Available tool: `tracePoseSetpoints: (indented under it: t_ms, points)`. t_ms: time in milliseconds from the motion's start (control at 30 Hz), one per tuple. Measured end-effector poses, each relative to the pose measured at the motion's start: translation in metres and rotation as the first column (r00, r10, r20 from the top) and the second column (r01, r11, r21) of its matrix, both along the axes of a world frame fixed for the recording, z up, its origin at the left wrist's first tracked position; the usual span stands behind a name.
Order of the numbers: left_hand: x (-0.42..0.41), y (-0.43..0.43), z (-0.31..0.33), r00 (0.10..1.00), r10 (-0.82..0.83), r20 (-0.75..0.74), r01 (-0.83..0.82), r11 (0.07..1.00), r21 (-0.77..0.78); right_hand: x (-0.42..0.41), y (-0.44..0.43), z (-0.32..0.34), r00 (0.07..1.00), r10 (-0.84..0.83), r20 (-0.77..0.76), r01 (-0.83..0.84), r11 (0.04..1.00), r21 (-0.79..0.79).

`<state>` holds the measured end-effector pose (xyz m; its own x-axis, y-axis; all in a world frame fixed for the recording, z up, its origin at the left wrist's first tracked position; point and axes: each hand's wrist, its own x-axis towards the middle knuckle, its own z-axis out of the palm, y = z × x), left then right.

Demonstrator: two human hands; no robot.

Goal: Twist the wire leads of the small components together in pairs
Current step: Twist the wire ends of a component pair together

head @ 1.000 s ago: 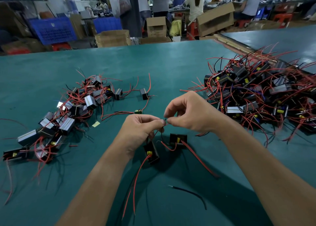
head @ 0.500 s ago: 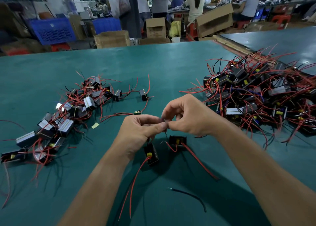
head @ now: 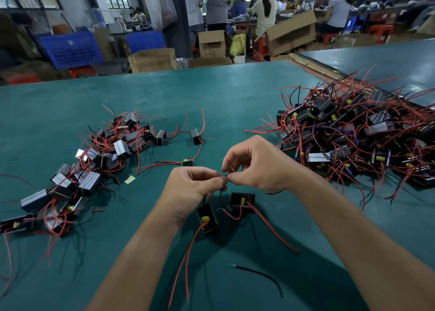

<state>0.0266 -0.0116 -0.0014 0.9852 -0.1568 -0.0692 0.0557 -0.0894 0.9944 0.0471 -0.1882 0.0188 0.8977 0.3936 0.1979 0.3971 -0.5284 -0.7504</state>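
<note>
Two small black box components lie just below my hands on the green table [head: 235, 94]: the left component [head: 208, 219] and the right component [head: 242, 200], each with a yellow core and long red leads. Thin dark wire leads [head: 225, 176] rise from them to my fingertips. My left hand [head: 193, 188] pinches the leads between thumb and forefinger. My right hand [head: 256, 165] pinches the same spot from the right, the fingertips of both hands touching. The lead ends are hidden between the fingers.
A big heap of loose components with red and black wires [head: 353, 141] fills the right side. A smaller pile of components [head: 94, 165] spreads on the left. A single component [head: 195, 136] and a small green board [head: 187, 162] lie beyond my hands. A loose black wire [head: 259, 275] lies nearer me.
Both hands stay together at the lead ends; the fingertips have shifted slightly against each other while the two components stay on the table.
</note>
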Motion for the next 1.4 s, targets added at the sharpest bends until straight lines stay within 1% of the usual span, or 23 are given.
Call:
tracePoseSetpoints:
  t_ms: [133, 333, 467, 567, 767, 900, 967, 1067, 1133, 1200, 1267, 1333, 1400]
  points:
    - [0.002, 0.001, -0.001, 1.0, -0.002, -0.017, 0.002, 1.0, -0.017, 0.004, 0.0, -0.002, 1.0, 0.009, 0.014, -0.01, 0.999, 0.045]
    - [0.004, 0.007, 0.005, 0.979, -0.092, -0.18, 0.075, 0.992, -0.1, 0.002, 0.0, 0.001, 0.995, 0.098, -0.004, -0.097, 0.991, 0.097]
    - [0.005, 0.01, 0.006, 0.961, -0.134, -0.241, 0.103, 0.985, -0.139, 0.002, -0.001, 0.002, 0.991, 0.131, 0.013, -0.131, 0.986, 0.107]
    - [0.004, 0.012, 0.008, 0.96, -0.134, -0.247, 0.102, 0.985, -0.14, 0.003, -0.002, 0.0, 0.993, 0.117, -0.002, -0.116, 0.988, 0.102]
    - [0.005, 0.011, 0.005, 0.973, -0.097, -0.21, 0.076, 0.992, -0.103, 0.003, -0.002, -0.003, 0.997, 0.075, -0.017, -0.073, 0.991, 0.109]
    - [0.004, 0.01, 0.004, 0.985, -0.073, -0.155, 0.059, 0.994, -0.093, 0.004, -0.001, -0.004, 0.998, 0.053, -0.019, -0.051, 0.991, 0.122]
    - [0.003, 0.009, 0.003, 0.994, -0.049, -0.101, 0.042, 0.997, -0.062, 0.004, -0.001, -0.005, 0.999, 0.026, -0.033, -0.022, 0.994, 0.107]
    - [0.001, 0.006, 0.002, 1.0, -0.014, 0.027, 0.013, 1.0, 0.016, 0.004, 0.001, -0.005, 0.999, -0.011, -0.054, 0.015, 0.998, 0.063]
    - [0.001, 0.003, 0.0, 0.99, 0.003, 0.144, -0.013, 0.997, 0.074, 0.005, 0.003, -0.004, 0.996, -0.035, -0.082, 0.038, 0.999, 0.038]
    - [0.0, 0.001, -0.003, 0.952, -0.001, 0.305, -0.061, 0.979, 0.195, 0.006, 0.004, -0.002, 0.988, -0.06, -0.141, 0.071, 0.995, 0.075]
    - [-0.001, -0.003, -0.004, 0.898, -0.016, 0.44, -0.119, 0.953, 0.279, 0.008, 0.004, -0.001, 0.967, -0.076, -0.242, 0.115, 0.982, 0.152]
    - [-0.001, -0.005, -0.004, 0.872, -0.015, 0.489, -0.144, 0.947, 0.286, 0.009, 0.002, 0.0, 0.94, -0.059, -0.335, 0.133, 0.97, 0.203]
    - [0.0, -0.004, -0.006, 0.876, 0.009, 0.482, -0.154, 0.953, 0.262, 0.009, 0.0, 0.0, 0.935, -0.048, -0.352, 0.134, 0.966, 0.223]
